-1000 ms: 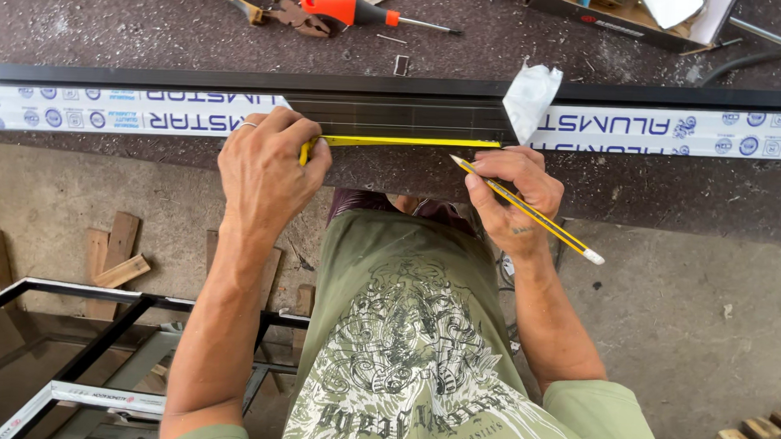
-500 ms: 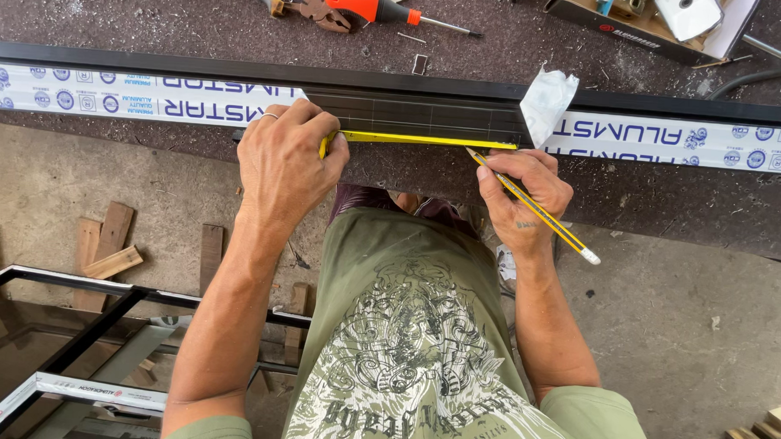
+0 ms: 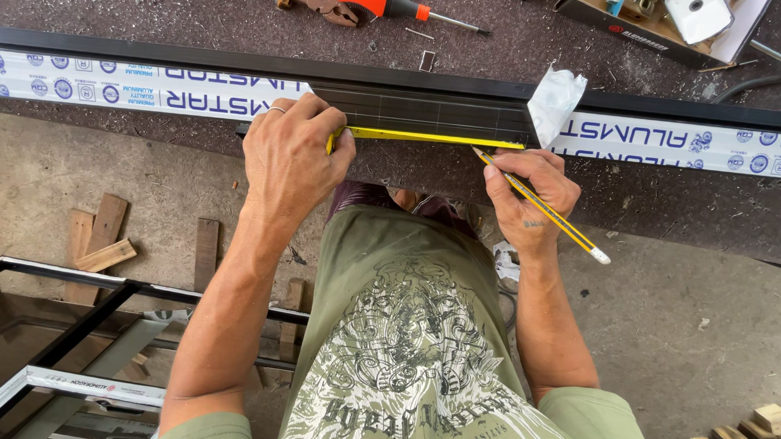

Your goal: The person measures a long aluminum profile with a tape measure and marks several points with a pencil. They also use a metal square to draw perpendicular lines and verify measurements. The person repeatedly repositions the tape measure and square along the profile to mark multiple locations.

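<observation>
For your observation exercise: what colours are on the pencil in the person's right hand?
Yellow with dark stripes and a white end, on the pencil in the right hand; head view.

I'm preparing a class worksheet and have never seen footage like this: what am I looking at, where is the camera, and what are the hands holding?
There is no machine here: a camera worn on a person's head looks down at their own two hands. The left hand pins a yellow tape along a long dark metal bar, partly wrapped in white printed film, on a rough bench. The right hand holds a pencil, tip at the tape. A screwdriver and pliers lie beyond.
</observation>
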`<state>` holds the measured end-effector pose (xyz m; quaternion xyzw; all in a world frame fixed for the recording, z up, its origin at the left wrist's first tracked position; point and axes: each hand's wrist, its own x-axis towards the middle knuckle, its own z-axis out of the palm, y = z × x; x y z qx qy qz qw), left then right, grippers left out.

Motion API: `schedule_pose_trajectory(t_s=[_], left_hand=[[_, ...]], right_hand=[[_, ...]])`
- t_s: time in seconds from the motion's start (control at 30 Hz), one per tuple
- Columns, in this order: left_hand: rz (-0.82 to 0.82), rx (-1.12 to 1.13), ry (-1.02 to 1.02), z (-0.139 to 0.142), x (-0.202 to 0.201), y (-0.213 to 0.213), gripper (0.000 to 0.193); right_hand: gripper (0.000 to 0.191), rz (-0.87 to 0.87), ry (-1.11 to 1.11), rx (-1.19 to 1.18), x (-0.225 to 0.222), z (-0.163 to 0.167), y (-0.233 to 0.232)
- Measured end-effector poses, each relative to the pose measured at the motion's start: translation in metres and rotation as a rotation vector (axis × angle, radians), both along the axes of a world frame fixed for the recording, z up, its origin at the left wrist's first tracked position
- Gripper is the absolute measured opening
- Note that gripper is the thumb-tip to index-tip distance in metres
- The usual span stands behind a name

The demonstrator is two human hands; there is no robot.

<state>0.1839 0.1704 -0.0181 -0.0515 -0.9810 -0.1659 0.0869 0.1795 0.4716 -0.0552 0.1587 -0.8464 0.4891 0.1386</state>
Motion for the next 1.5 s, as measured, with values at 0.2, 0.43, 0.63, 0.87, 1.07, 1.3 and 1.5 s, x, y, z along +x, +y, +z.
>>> schedule_pose_trajectory(t_s=[0.2, 0.43, 0.63, 0.87, 1.07, 1.3, 1.5], left_hand=[[0.0, 0.008, 0.005, -0.001, 0.002, 0.0, 0.012], [0.008, 0.01, -0.01, -0.002, 0.002, -0.001, 0.011], [0.003, 0.011, 0.008, -0.002, 0.004, -0.002, 0.012], [0.006, 0.005, -0.002, -0.001, 0.004, -0.002, 0.012], [0.01, 0.004, 0.0, -0.002, 0.005, -0.001, 0.013], [0.007, 0.006, -0.001, -0.002, 0.005, -0.002, 0.013], [0.006, -0.001, 0.007, -0.006, 0.005, -0.004, 0.012]], right_hand=[[0.011, -0.004, -0.021, 0.007, 0.002, -0.001, 0.001], [0.011, 0.033, -0.044, -0.151, 0.01, 0.007, -0.003], [0.012, 0.062, -0.02, -0.172, 0.014, 0.005, -0.017], [0.012, 0.027, 0.0, -0.135, 0.017, -0.002, -0.011], [0.013, 0.026, -0.007, -0.181, 0.023, -0.007, -0.009], [0.014, 0.027, 0.026, -0.141, 0.022, -0.005, -0.014], [0.014, 0.032, 0.033, -0.12, 0.018, -0.002, -0.017]])
